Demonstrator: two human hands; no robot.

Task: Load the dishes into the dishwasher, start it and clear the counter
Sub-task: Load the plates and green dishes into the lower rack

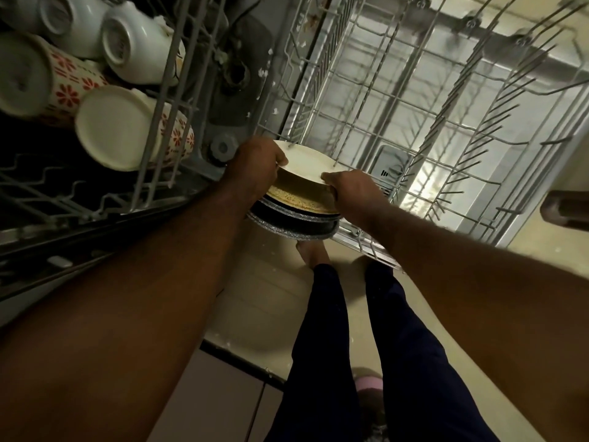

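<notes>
The lower rack (446, 122) of the dishwasher is pulled out over the open dishwasher door (393, 169), and its wire tines hold no dishes in the part that shows. At the rack's near left corner both hands hold a stack of plates (287, 223) just above the wire rim.

The left hand (255, 167) clasps the side of the stack farther from the rack, with its thumb hooked over the rim of the cream plate (306, 162) on top; its fingers are hidden beneath. The right hand (350, 189) pinches the near edge of that cream plate. The plate tilts, with its far edge in among the first tines of the rack and its shadowed underside lifted off the plates below. Under it lie a yellowish plate (302, 200) and, lowest, dark plates with speckled rims.

Left of the lower rack and nearer the camera, the upper rack (165, 90) carries mugs on their sides: two white mugs (127, 43) and two red-flowered mugs (127, 129).

Below the rack's near edge the person's legs in dark trousers (328, 330) and a bare foot (312, 250) stand on the tan floor (255, 298).
</notes>
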